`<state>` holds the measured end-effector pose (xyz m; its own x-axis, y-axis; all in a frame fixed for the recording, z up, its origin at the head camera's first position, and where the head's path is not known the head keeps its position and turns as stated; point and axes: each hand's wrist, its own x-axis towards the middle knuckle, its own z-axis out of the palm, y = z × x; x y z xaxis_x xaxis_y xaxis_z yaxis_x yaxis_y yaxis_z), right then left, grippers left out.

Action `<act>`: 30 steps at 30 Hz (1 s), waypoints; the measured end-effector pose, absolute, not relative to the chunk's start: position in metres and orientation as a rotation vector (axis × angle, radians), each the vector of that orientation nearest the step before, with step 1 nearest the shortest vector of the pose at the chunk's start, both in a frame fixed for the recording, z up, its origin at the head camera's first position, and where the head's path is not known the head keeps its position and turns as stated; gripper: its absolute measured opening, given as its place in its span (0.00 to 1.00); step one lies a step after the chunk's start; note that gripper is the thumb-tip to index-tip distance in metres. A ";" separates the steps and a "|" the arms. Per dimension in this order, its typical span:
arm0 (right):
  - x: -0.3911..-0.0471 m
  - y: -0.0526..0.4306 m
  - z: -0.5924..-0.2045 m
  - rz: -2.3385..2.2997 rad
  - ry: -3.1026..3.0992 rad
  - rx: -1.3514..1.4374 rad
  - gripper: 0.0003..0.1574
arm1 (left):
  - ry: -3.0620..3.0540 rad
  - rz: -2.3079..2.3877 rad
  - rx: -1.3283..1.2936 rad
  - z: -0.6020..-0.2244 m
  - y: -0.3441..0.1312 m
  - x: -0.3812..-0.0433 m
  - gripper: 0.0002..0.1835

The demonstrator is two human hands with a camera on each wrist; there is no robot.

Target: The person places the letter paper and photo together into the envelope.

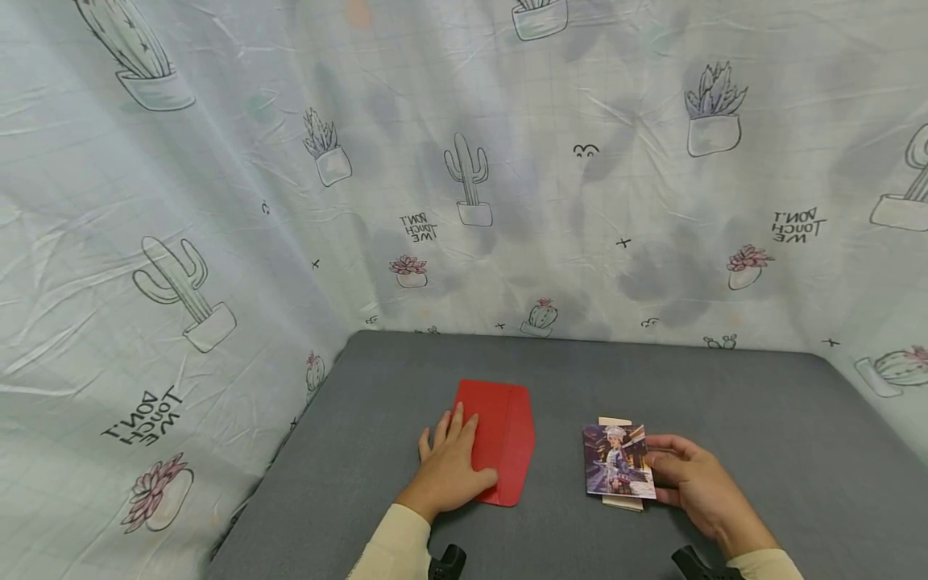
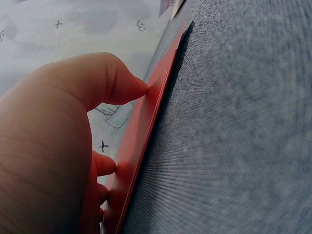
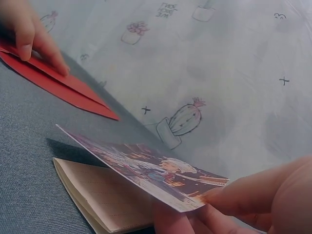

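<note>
A red envelope [image 1: 516, 451] lies on the grey table, its flap side toward the right. My left hand [image 1: 451, 466] rests on it with fingers spread, thumb and fingertips pressing its surface in the left wrist view. To the right, my right hand [image 1: 696, 483] pinches a picture card [image 1: 616, 461] by its right edge, between thumb and fingers. The card is printed with a cartoon figure in a white hat. In the right wrist view the card is tilted above a folded cream lined paper [image 3: 107, 195], which lies on the table and is partly covered by it.
The grey table [image 1: 391, 379] has rounded far corners. Behind it and along the left hangs a pale curtain [image 1: 377, 161] printed with potted cacti. Black wrist camera mounts [image 1: 448, 561] show at both wrists.
</note>
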<state>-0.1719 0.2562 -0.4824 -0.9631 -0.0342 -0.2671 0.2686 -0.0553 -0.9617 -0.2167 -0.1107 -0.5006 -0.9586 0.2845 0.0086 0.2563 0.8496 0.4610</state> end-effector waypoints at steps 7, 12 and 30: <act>-0.172 0.258 -0.484 -2.181 1.938 0.228 0.26 | 2.968 0.719 0.433 -0.502 -0.110 -0.216 0.49; -0.171 0.260 -0.485 -2.214 1.888 0.215 0.24 | 2.964 0.723 0.430 -0.503 -0.109 -0.216 0.49; -0.170 0.262 -0.488 -2.257 1.838 0.174 0.21 | 2.981 0.673 0.431 -0.505 -0.108 -0.217 0.48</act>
<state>-0.1700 0.2624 -0.4882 -0.9676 -0.0993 -0.2321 0.2474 -0.1904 -0.9500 -0.2168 -0.1077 -0.5048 -0.9595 0.2815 0.0077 0.2574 0.8659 0.4289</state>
